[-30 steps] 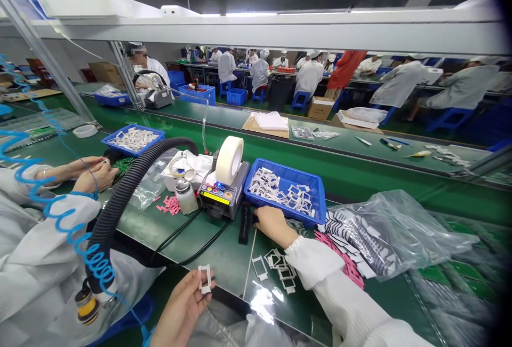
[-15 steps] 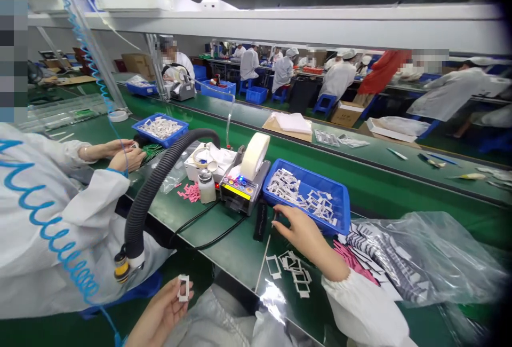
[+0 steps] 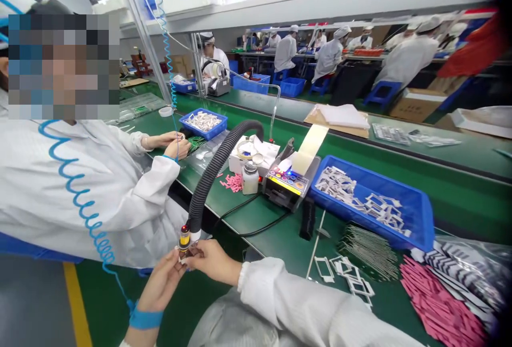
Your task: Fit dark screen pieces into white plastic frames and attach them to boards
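The person's left hand [image 3: 165,277] reaches in from the near edge, its fingertips pinching a small white plastic piece [image 3: 182,261] that is mostly hidden. The right hand [image 3: 214,260] meets it from the right, thumb and fingers closed toward the same spot; something brownish shows there, but I cannot tell what this hand grips. The white piece is between the two hands, just below a yellow-and-black cylindrical fitting with a red top [image 3: 184,239], at the end of a black ribbed hose [image 3: 212,168]. A flat blue band [image 3: 146,319] circles the left wrist.

To the right on the green worktop [image 3: 276,237], thin white rectangular frames [image 3: 349,276] lie loose, near a heap of flat pink strips [image 3: 444,301]. Beyond them, a blue plastic tray [image 3: 420,213] holds more such frames, beside a grey tape dispenser [image 3: 285,182]. A squat jar with a metal top [image 3: 250,179] stands left of the dispenser. Farther left, a co-worker's hands [image 3: 178,147] are close together near a smaller blue tray [image 3: 208,132].
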The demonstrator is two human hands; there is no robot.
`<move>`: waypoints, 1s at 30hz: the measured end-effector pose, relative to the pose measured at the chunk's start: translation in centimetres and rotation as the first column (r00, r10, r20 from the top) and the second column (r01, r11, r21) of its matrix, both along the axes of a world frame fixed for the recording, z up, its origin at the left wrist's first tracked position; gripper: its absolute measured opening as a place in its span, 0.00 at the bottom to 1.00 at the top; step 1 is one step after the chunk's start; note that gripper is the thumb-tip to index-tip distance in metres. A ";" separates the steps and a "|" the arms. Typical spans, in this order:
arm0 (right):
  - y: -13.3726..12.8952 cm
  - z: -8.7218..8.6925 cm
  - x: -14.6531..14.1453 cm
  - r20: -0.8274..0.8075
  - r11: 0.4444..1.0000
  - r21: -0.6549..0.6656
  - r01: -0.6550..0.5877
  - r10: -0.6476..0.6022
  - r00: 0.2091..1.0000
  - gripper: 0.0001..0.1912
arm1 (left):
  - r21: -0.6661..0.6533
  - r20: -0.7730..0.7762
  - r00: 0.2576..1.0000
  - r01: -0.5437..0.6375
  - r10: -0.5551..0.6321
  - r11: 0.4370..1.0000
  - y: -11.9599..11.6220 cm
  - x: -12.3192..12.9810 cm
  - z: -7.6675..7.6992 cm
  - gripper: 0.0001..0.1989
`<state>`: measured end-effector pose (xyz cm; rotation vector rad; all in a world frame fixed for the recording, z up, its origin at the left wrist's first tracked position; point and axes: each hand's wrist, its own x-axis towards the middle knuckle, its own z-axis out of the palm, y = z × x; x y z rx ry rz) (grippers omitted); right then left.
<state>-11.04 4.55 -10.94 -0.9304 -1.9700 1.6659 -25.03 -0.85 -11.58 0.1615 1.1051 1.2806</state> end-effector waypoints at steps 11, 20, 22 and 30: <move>-2.8 7.3 9.7 -0.032 0.990 -0.006 0.143 -0.143 0.989 0.13 | 0.034 0.168 0.970 0.170 -0.174 0.985 0.4 5.8 -0.7 0.09; -9.6 12.1 21.0 0.087 0.452 0.875 0.176 -0.504 0.859 0.16 | 0.376 0.286 0.612 0.636 -0.737 0.674 -1.6 16.7 9.1 0.18; -10.4 12.1 21.8 0.095 0.391 0.905 0.168 -0.570 0.816 0.15 | 0.368 0.228 0.584 0.689 -0.779 0.624 -1.6 18.1 10.4 0.19; -11.9 12.5 25.2 -0.040 0.389 0.811 0.437 -0.709 0.704 0.10 | 0.321 0.101 0.499 0.803 -0.861 0.503 -1.1 21.1 12.0 0.16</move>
